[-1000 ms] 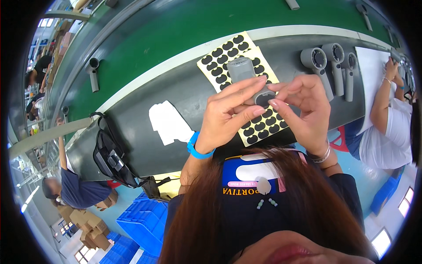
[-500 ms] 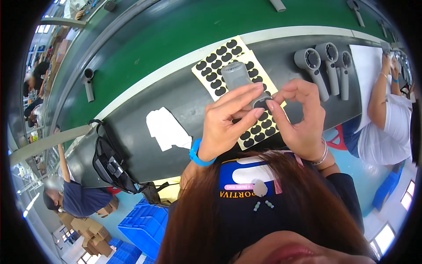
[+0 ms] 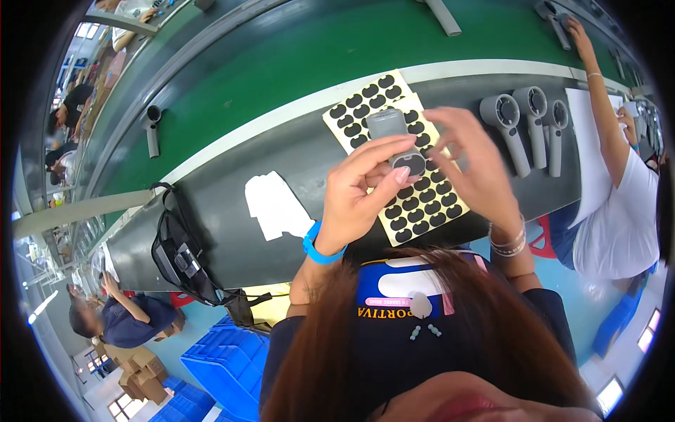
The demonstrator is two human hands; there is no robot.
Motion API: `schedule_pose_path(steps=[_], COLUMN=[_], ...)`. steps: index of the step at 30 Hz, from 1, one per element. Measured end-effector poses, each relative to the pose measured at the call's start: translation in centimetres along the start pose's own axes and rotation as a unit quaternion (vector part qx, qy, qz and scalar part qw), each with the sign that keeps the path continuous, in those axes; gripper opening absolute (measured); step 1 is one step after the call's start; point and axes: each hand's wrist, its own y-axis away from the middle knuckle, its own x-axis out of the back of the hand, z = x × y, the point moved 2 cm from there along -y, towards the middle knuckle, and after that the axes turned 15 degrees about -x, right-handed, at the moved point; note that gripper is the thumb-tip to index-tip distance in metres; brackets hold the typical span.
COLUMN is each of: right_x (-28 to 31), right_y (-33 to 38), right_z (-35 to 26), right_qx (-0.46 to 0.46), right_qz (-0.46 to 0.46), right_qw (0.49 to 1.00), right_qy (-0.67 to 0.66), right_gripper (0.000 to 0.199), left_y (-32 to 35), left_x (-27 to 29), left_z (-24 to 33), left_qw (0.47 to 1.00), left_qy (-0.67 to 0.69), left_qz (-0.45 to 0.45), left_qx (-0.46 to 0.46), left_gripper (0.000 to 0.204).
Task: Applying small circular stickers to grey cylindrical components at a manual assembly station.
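Note:
Held in my left hand (image 3: 358, 186) is a grey handheld fan (image 3: 386, 124). Its end, turned up toward me, carries a black oval sticker (image 3: 408, 165), and my thumb lies at the sticker's edge. My right hand (image 3: 474, 169), blurred by motion, is off to the right of the fan with its fingers apart and nothing visible in them. Under both hands lie overlapping yellowish sheets (image 3: 422, 228) of black stickers on the dark worktop; my hands and the fan hide part of them.
Right of the sheets lie several grey fans (image 3: 503, 119). A white cloth or paper (image 3: 271, 204) and a black bag (image 3: 176, 250) are to the left. Beyond runs a green conveyor belt (image 3: 281, 77) carrying more fans. A co-worker's arm (image 3: 606, 112) reaches over it at right.
My right hand has pulled away from the fan's end, and its fingers have spread. The fan stays in my left hand. The co-worker on the right has stretched an arm to the belt.

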Motion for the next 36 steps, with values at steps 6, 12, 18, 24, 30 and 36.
schedule_pose_path(steps=[6,12,18,24,30,36], right_x=[-5.0,-5.1,-5.0,-5.2,-4.9,-4.0], right_y=[-2.0,-1.9,-2.7,-5.1,-17.8,-28.9], right_z=[1.9,0.7,-1.2,-1.0,0.0,5.4], right_qx=[0.088,0.170,0.280,0.264,0.368,0.254], right_qz=[-0.057,-0.078,-0.098,-0.140,0.007,0.040], right_qw=[0.994,0.982,0.955,0.950,0.826,0.741], right_qy=[-0.038,-0.026,-0.012,0.088,0.427,0.621], right_gripper=[0.048,0.047,0.045,0.039,0.026,0.041], left_y=[-0.2,0.1,1.4,1.8,1.4,-0.6], left_x=[0.7,0.0,0.1,1.9,1.7,2.7], left_z=[0.1,0.6,0.1,-1.8,-1.7,-5.1], left_qw=[1.000,0.999,0.974,0.984,0.971,0.889], left_qy=[0.006,-0.036,-0.116,0.015,-0.123,-0.427], left_qz=[0.008,0.005,-0.039,-0.006,0.120,-0.110], left_qx=[0.008,0.025,-0.189,-0.175,-0.165,-0.124], left_gripper=[0.032,0.026,0.031,0.029,0.030,0.037])
